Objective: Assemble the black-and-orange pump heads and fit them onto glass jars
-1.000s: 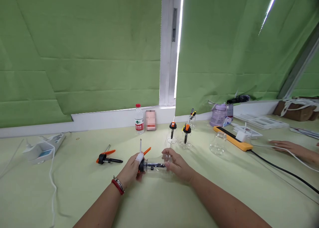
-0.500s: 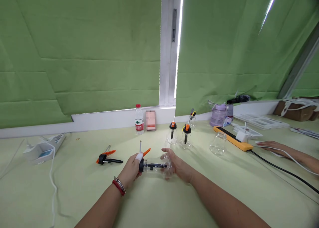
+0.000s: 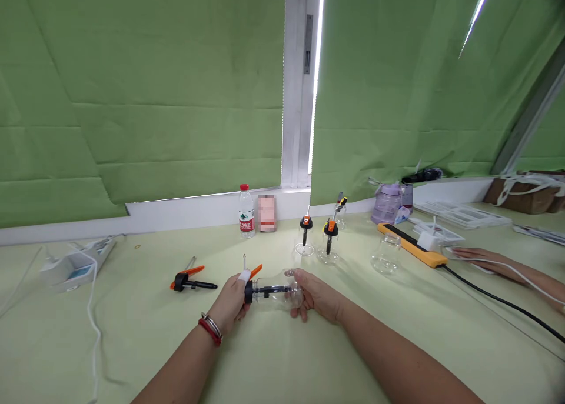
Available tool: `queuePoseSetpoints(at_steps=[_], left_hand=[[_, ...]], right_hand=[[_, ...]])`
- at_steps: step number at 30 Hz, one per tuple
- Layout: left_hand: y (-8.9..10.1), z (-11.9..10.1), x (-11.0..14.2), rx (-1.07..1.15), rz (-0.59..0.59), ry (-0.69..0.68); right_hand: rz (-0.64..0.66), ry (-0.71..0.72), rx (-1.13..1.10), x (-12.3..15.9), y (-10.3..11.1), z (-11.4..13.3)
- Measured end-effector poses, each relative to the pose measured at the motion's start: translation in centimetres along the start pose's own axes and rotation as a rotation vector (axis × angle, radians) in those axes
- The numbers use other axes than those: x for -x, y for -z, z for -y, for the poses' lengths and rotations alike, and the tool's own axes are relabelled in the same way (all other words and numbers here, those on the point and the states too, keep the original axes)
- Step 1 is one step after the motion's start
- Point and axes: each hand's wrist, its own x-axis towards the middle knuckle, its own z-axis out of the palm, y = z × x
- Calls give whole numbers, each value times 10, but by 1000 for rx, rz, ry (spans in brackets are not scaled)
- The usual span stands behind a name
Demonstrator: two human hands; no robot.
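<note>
A clear glass bottle lies on its side between my hands, its mouth toward the left. My left hand is closed around the black pump cap, which has an orange lever and a thin metal spout pointing up. The cap sits at the bottle's mouth, and its black tube reaches inside the glass. My right hand grips the rounded bottom end, with some fingers underneath. Left of my hands, a loose pump cap of the same kind lies on the table. Whether the held cap is fully seated I cannot tell.
Two capped glass bottles stand behind my hands, with an uncapped glass bottle farther right. A water bottle stands by the wall. An orange power strip trails a black cable; another person's hand rests nearby. A white power strip lies left.
My right hand has shifted its grip around the bottle's bottom, its fingers now underneath. The bottle has turned and moved slightly left with my left hand. The other person's hand moved left.
</note>
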Motion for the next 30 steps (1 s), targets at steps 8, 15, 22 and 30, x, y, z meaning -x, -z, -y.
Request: queuePoseSetpoints(at_steps=[8, 15, 22, 30], left_hand=[[1, -2, 1, -24, -18, 6], [3, 0, -2, -16, -9, 1], [1, -1, 0, -33, 1, -37], [5, 0, -3, -24, -18, 30]], right_hand=[[-33, 52, 50, 3, 5, 2], [43, 85, 41, 8, 6, 8], [-23, -38, 65, -2, 7, -5], [-26, 48, 20, 4, 7, 2]])
